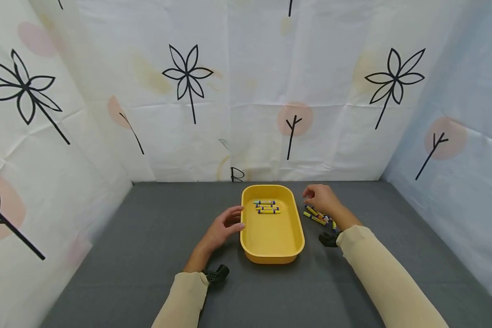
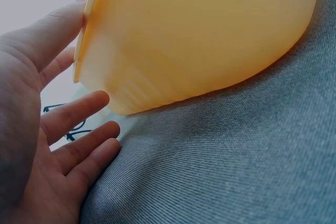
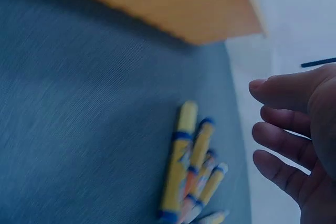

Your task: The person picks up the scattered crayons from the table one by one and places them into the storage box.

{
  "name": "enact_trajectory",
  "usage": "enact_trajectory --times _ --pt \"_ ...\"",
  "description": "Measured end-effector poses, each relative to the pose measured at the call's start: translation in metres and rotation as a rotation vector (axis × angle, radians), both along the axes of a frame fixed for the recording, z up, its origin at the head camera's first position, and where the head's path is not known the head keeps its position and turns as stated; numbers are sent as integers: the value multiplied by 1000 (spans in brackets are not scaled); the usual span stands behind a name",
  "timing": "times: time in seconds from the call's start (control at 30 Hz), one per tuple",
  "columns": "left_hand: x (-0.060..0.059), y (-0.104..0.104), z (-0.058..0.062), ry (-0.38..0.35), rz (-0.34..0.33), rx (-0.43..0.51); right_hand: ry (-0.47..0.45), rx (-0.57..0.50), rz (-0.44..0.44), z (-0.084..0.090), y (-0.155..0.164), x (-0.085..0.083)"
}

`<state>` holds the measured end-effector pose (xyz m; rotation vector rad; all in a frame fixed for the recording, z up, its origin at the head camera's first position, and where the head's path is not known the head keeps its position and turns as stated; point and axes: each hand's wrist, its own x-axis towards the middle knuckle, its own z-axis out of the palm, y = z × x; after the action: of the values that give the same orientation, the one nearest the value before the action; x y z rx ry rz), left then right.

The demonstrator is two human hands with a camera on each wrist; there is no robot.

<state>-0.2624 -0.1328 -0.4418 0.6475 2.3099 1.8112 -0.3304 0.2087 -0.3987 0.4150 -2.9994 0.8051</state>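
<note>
Your left hand (image 2: 37, 129) lies nearest, fingers relaxed and spread, resting against the left wall of the yellow tray (image 1: 272, 228) and holding nothing. Your right hand (image 1: 320, 198) hovers loosely curled and empty over the loose crayons (image 1: 317, 216) lying just right of the tray; three more crayons (image 1: 266, 207) sit inside it. A hurried grab could scatter the round crayons, rolling them across the grey cloth (image 1: 147, 255).
</note>
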Motion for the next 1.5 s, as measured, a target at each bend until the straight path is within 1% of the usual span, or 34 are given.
enact_trajectory --times 0.1,0.23,0.4,0.63,0.8,0.9,0.93,1.0,1.17,1.27,1.4,1.5 --pt "0 0 1 -6 2 -4 -40 8 14 -8 6 2" --pt "-1 0 1 -6 -7 0 -57 22 30 -18 11 5" --pt "-2 -1 -1 5 -14 4 -17 59 48 -29 14 9" --pt "-2 -1 -2 11 -11 0 26 95 55 -34 17 16" --pt "1 -1 0 13 2 -7 30 109 35 -37 18 20" --pt "0 0 -1 11 3 -11 41 121 21 -38 19 22" --pt "-1 0 -1 14 6 -11 48 128 19 -39 19 22" --pt "-4 0 -8 10 14 -9 59 132 18 -39 19 25" --pt "-15 0 -30 19 50 5 65 127 10 -42 18 29" --pt "-17 0 -34 30 63 10 55 125 -8 -43 18 30" --pt "-17 1 -34 45 67 16 51 133 -15 -42 18 30" --pt "-17 1 -33 48 67 13 78 127 -5 -40 18 29"
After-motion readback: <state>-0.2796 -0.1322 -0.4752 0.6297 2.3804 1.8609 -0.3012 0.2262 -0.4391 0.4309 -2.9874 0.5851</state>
